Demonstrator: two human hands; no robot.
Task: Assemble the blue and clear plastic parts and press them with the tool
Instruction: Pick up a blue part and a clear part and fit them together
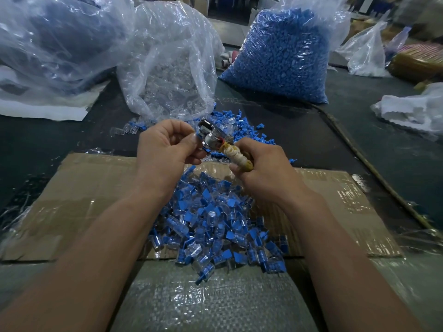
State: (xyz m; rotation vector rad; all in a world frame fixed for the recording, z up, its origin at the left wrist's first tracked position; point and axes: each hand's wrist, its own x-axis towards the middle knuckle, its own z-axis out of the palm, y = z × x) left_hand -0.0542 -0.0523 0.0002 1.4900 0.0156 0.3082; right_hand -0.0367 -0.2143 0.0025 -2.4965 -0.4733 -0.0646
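Two grips: your left hand (165,146) pinches a blue part (197,135) at the head of the tool (212,138), right hand (266,170) clenches its wrapped handle.

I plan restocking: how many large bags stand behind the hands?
3: the left bag with dim bluish contents, the middle bag of clear parts, the right bag of blue parts. Smaller bags at the far right may hide more.
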